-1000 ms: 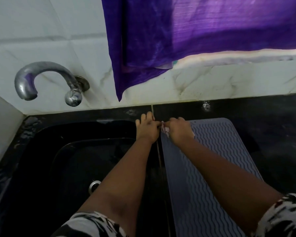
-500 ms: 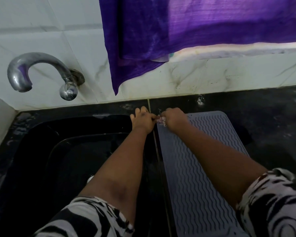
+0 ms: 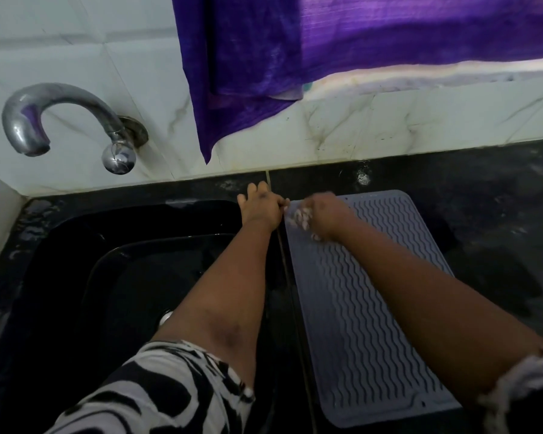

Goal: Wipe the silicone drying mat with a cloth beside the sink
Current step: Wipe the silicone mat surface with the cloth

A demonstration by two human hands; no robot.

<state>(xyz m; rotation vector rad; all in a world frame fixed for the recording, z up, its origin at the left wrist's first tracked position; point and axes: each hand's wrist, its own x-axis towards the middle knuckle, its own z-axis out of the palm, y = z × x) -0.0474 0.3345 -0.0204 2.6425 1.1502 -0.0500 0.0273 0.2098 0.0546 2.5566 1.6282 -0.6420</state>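
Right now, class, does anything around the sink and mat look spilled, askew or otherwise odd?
Nothing is badly out of place. The mat lies flat beside the sink. A white smear marks the black counter behind the mat, and the sink's rim looks wet. The purple curtain hangs down over the wall tiles.

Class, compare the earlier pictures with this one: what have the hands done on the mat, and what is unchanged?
The right hand, gripping the cloth, has slid slightly nearer along the mat. The left hand still holds the mat's far left corner; mat unmoved.
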